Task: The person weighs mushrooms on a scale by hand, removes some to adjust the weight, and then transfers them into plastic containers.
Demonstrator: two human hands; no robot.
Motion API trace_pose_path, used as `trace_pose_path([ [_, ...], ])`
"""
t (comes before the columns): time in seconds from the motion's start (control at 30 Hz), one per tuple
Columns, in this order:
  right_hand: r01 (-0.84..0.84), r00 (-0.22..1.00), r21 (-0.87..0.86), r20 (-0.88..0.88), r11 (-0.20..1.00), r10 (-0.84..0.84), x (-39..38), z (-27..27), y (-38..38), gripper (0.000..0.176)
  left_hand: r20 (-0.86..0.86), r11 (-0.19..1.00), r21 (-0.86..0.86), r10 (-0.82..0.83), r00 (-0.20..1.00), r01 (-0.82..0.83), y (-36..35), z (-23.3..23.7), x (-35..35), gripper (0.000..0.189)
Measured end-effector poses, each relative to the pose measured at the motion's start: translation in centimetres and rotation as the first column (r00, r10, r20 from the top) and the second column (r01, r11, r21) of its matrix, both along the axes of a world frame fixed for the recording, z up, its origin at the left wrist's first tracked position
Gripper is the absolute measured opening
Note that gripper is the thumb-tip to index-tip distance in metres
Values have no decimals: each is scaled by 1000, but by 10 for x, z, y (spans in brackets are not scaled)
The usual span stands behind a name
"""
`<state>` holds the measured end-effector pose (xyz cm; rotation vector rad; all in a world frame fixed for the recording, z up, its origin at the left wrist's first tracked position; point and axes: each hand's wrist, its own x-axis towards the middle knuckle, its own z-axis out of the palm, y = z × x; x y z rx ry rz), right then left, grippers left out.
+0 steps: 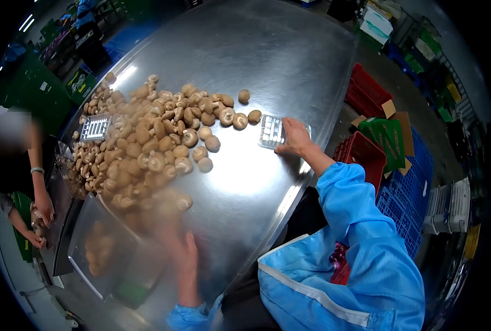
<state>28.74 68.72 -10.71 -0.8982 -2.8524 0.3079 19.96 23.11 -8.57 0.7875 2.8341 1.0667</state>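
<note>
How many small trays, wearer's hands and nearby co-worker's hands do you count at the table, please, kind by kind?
Small trays, left tray and right tray: 2
Wearer's left hand and right hand: 2
Co-worker's upper hand and lower hand: 2
Total: 6

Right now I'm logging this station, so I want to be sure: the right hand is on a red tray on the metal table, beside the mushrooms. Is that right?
Not quite: the head view shows that the tray is clear, not red. The right hand is on it, on the metal table, beside the mushrooms.
</note>
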Motion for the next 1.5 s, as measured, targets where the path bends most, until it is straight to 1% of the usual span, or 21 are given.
trace_pose_path([
  [0.07,-18,999,-31,-43,999,17,-1,11,-4,95,27,999,12,-35,999,35,-4,1,5,43],
  [0.17,-2,999,-56,48,998,5,-4,27,-8,88,75,999,13,-42,996,41,-8,-7,14,38],
  [0.27,49,993,-95,114,994,-38,-1,35,-15,98,77,993,89,-83,994,76,-2,-8,21,35],
  [0.47,-31,982,-90,184,995,47,-9,22,3,98,71,980,128,-159,985,149,3,-3,28,33],
  [0.57,-40,998,-37,45,998,42,-2,12,1,87,95,977,169,-146,985,129,0,1,32,32],
  [0.77,-20,999,86,-25,996,22,11,16,-15,84,209,967,214,-183,961,138,3,3,41,31],
  [0.87,-128,981,117,-128,985,143,21,25,-25,71,248,971,209,-169,954,118,-3,-2,41,33],
  [0.97,-191,975,94,-94,977,200,26,43,-43,46,406,964,263,-137,904,28,-8,1,36,36],
  [1.0,-196,979,46,-43,979,198,24,58,-53,36,501,943,333,-154,852,-25,-9,-3,33,39],
  [1.03,-196,981,0,5,981,196,22,76,-65,27,470,923,381,-146,870,-51,-7,1,29,39],
  [1.07,-261,965,-6,-13,965,261,19,90,-85,20,439,903,424,-141,887,-67,0,9,28,39],
  [1.1,-416,909,-165,-108,894,403,17,95,-100,19,409,882,465,-142,901,-73,4,14,29,40],
  [1.13,-451,875,-386,-15,805,483,10,102,-119,18,469,864,495,-178,865,-90,4,16,30,39],
  [1.17,-509,800,-591,-57,626,597,3,114,-143,18,519,844,527,-223,825,-104,5,18,30,38],
  [1.2,-429,779,-772,-54,469,624,-4,120,-167,20,561,820,561,-272,782,-117,5,19,29,38],
  [1.23,-502,692,-786,-115,361,713,-12,112,-183,22,683,851,512,-323,655,-114,0,21,26,35],
  [1.27,-390,742,-872,-108,296,662,-19,107,-201,24,786,880,463,-354,507,-104,-9,23,23,33],
  [1.3,-431,733,-851,-137,299,666,-26,96,-209,26,866,906,415,-365,342,-85,-19,23,19,31],
  [1.37,-405,795,-869,-182,283,578,-38,64,-212,36,886,872,398,-285,365,-285,-40,11,23,24],
  [1.47,-166,947,-947,-75,275,312,-37,28,-219,49,915,734,384,-221,337,-560,-67,-24,29,23],
  [1.5,-92,941,-957,7,276,338,-33,24,-224,56,926,669,370,-210,313,-645,-74,-35,32,24],
])
